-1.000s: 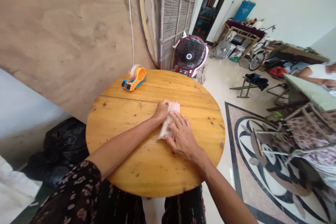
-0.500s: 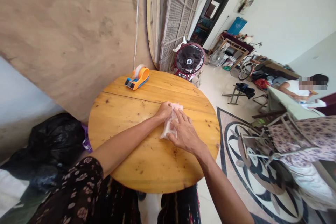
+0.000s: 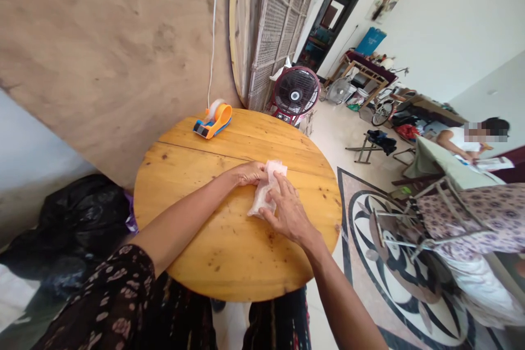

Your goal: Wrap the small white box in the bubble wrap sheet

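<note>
A small pale pink bundle in see-through wrap [image 3: 259, 197], bubble wrap by its look, lies flat on the round wooden table [image 3: 197, 229]. My right hand [image 3: 289, 205] lies over its right side, fingers spread and thumb resting near its lower end. At the bundle's upper left edge is my left hand [image 3: 250, 173], fingers stretched out and touching the wrap. The fingertips are partly hidden, and so is whatever is inside the wrap. Farther back on the table stands an orange and blue tape dispenser [image 3: 214, 122] with a roll of clear tape.
A dark red fan [image 3: 296, 93] stands just past the table's far edge. Black plastic bags [image 3: 77, 224] lie at the left. On the right are a folding chair [image 3: 447, 208] and another person [image 3: 455, 139] at a green-covered table [image 3: 435, 161].
My left hand has straightened out from a more curled hold at the bundle's edge and shows more of the pink wrap. My right hand stays on the bundle, nearly still.
</note>
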Demonstrator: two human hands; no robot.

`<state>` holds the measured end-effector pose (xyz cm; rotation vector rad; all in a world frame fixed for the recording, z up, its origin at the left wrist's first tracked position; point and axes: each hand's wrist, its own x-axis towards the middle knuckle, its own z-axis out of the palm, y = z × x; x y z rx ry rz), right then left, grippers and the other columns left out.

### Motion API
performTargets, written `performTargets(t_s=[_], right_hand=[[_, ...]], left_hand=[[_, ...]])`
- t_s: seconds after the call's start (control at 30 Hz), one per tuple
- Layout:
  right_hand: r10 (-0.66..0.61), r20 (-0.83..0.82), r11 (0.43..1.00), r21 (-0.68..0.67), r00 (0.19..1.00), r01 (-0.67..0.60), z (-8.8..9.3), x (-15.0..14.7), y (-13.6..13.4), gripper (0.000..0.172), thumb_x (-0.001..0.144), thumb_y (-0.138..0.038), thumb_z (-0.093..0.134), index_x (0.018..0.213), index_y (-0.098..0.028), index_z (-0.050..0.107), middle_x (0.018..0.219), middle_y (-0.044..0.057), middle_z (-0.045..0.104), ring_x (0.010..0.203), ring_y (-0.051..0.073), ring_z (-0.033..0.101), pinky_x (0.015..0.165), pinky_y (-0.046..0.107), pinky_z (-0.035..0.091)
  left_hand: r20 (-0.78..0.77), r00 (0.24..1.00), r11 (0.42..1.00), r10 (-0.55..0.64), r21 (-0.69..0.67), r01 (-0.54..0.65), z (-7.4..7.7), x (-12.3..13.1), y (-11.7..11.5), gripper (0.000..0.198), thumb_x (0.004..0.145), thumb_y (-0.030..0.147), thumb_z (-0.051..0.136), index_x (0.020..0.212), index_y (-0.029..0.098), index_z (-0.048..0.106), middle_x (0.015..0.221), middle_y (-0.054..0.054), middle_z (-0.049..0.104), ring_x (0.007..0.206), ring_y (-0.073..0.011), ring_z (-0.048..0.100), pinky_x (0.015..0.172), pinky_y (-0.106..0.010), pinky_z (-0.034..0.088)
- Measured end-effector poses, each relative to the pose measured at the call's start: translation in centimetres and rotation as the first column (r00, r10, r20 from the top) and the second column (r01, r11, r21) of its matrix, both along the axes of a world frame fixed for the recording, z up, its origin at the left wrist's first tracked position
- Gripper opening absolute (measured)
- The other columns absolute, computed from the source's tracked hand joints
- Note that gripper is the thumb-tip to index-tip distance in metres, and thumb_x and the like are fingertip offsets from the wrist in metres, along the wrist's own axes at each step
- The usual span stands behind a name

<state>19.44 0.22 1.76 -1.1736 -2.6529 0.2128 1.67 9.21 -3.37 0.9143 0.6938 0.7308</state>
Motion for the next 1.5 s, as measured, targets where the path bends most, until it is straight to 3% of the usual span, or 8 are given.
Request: performTargets(t_s=[0.23, 0.5, 0.67, 0.83, 1.0, 1.3, 1.5], right_hand=[[-0.03, 0.071, 0.999, -0.031, 0.997, 0.032, 0.6, -0.4, 0.2, 0.025, 0.081, -0.037, 0.066, 0.094, -0.016, 0.062, 0.154, 0.019, 0.027, 0.143, 0.039, 0.024, 0.108, 0.059, 0.029], [-0.03, 0.099, 0.999, -0.041, 0.995, 0.034, 0.8, -0.5, 0.6, 0.025, 0.081, -0.038, 0.067, 0.094, -0.016, 0.061, 0.149, 0.02, 0.035, 0.14, 0.039, 0.029, 0.106, 0.057, 0.032], [-0.028, 0.082, 0.999, -0.029, 0.996, 0.03, 0.8, -0.6, 0.5, 0.023, 0.081, -0.037, 0.067, 0.092, -0.017, 0.061, 0.146, 0.019, 0.038, 0.136, 0.036, 0.034, 0.103, 0.057, 0.035], [-0.02, 0.062, 1.0, -0.004, 0.998, 0.021, 0.7, -0.5, 0.3, 0.024, 0.083, -0.038, 0.066, 0.093, -0.017, 0.061, 0.147, 0.018, 0.038, 0.137, 0.034, 0.034, 0.105, 0.055, 0.033], [-0.035, 0.049, 0.997, 0.069, 0.998, 0.032, 0.3, -0.1, -0.2, 0.024, 0.086, -0.04, 0.061, 0.095, -0.018, 0.062, 0.151, 0.016, 0.036, 0.14, 0.035, 0.029, 0.106, 0.055, 0.032], [-0.053, 0.065, 0.986, 0.162, 0.996, 0.042, 0.1, -0.1, -0.7, 0.024, 0.088, -0.041, 0.06, 0.097, -0.02, 0.065, 0.133, 0.012, 0.055, 0.12, 0.031, 0.048, 0.096, 0.047, 0.037], [-0.01, 0.08, 0.991, 0.133, 0.997, -0.001, 0.0, -0.1, -0.6, 0.022, 0.091, -0.037, 0.058, 0.101, -0.018, 0.063, 0.129, 0.009, 0.062, 0.125, 0.029, 0.047, 0.103, 0.044, 0.031]], left_hand=[[-0.052, 0.998, 0.999, 0.032, 0.009, -0.031, 0.4, 0.3, -0.2, 0.029, 0.058, 0.018, 0.076, 0.086, 0.013, 0.071, 0.087, -0.009, 0.073, 0.075, -0.019, 0.066, 0.067, -0.027, 0.051], [0.036, 0.997, 0.981, -0.062, -0.179, 0.068, 1.1, -1.2, 0.6, 0.022, 0.064, 0.027, 0.068, 0.079, 0.011, 0.071, 0.075, -0.011, 0.071, 0.067, -0.0181, 0.064, 0.068, -0.03, 0.051], [0.015, 1.0, 0.998, 0.017, -0.055, -0.016, 0.7, -0.5, 0.1, 0.031, 0.059, 0.026, 0.079, 0.086, 0.012, 0.07, 0.085, -0.01, 0.073, 0.074, -0.018, 0.065, 0.069, -0.028, 0.051], [-0.016, 0.998, 0.997, 0.056, -0.059, -0.057, 0.5, 0.0, 0.0, 0.036, 0.056, 0.027, 0.08, 0.086, 0.011, 0.07, 0.084, -0.011, 0.072, 0.072, -0.0196, 0.066, 0.064, -0.028, 0.051], [-0.057, 0.988, 0.986, 0.141, -0.086, -0.146, 0.4, 0.5, 0.2, 0.027, 0.058, 0.023, 0.075, 0.081, 0.01, 0.069, 0.075, -0.009, 0.071, 0.062, -0.019, 0.064, 0.058, -0.029, 0.05], [-0.102, 0.974, 0.974, 0.201, -0.082, -0.21, 0.4, 0.8, 0.2, 0.013, 0.065, 0.017, 0.065, 0.076, 0.01, 0.065, 0.065, -0.006, 0.067, 0.054, -0.0164, 0.06, 0.052, -0.027, 0.047], [-0.141, 0.966, 0.97, 0.218, -0.074, -0.23, 0.8, 0.8, 0.0, 0.01, 0.064, 0.016, 0.066, 0.072, 0.011, 0.062, 0.059, -0.002, 0.065, 0.052, -0.0144, 0.06, 0.052, -0.025, 0.047]])
